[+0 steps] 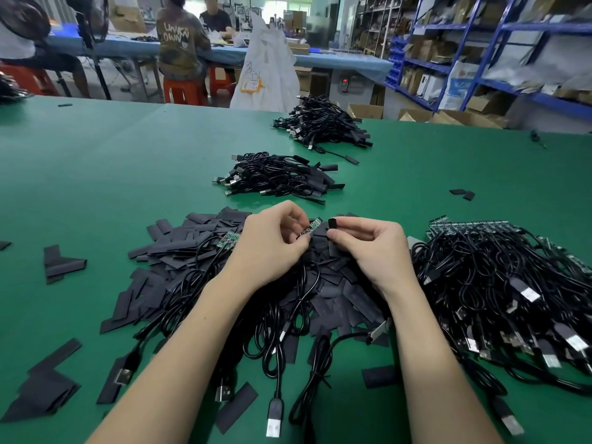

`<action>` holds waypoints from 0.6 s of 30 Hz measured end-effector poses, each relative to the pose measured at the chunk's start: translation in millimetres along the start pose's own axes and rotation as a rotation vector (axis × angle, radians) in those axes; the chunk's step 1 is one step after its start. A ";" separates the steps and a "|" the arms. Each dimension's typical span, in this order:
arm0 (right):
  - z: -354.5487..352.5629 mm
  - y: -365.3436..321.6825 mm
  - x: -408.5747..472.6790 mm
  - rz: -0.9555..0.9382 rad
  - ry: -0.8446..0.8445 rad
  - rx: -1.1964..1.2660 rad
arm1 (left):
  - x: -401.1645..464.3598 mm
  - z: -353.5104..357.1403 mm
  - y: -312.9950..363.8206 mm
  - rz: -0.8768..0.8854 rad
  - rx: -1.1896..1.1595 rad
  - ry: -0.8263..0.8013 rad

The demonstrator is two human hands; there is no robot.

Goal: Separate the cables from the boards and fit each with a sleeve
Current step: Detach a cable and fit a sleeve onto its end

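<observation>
My left hand pinches a small green circuit board at the end of a black cable that hangs down toward me. My right hand holds a black sleeve, its open end facing the board and a short gap from it. Under both hands lies a heap of flat black sleeves mixed with loose USB cables. Another green board lies on the heap left of my left hand.
A big bundle of cables with boards lies at the right. Two piles of sleeved cables sit further back on the green table. Stray sleeves lie at the left. People sit at a far blue bench.
</observation>
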State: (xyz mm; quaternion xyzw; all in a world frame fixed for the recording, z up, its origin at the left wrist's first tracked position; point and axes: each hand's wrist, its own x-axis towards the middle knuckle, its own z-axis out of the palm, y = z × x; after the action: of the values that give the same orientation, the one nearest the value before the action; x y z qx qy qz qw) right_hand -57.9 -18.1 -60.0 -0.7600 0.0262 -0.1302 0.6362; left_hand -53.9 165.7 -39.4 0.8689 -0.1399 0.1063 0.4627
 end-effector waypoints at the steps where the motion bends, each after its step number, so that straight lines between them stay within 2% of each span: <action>1: 0.6 -1.1 -0.4 0.018 0.003 0.055 | -0.2 0.0 0.2 -0.003 -0.009 -0.002; 5: 1.9 -10.0 -1.7 0.131 0.028 0.480 | 0.1 0.4 1.7 -0.015 -0.077 -0.018; 7: 2.0 -13.2 -1.2 0.159 0.039 0.606 | 0.5 0.4 2.9 -0.021 -0.114 -0.028; 11: 4.2 -18.2 -2.4 0.166 0.042 0.707 | 0.3 0.7 6.3 -0.017 -0.150 -0.049; 18: 5.1 -20.4 -4.4 0.150 0.039 0.722 | -0.5 0.3 9.7 -0.020 -0.175 -0.058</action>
State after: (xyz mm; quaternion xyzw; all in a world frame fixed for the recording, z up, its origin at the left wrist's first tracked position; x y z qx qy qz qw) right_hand -63.6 -8.5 -41.7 -0.4799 0.0462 -0.0987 0.8705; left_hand -57.6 160.4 -32.2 0.8291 -0.1532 0.0638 0.5339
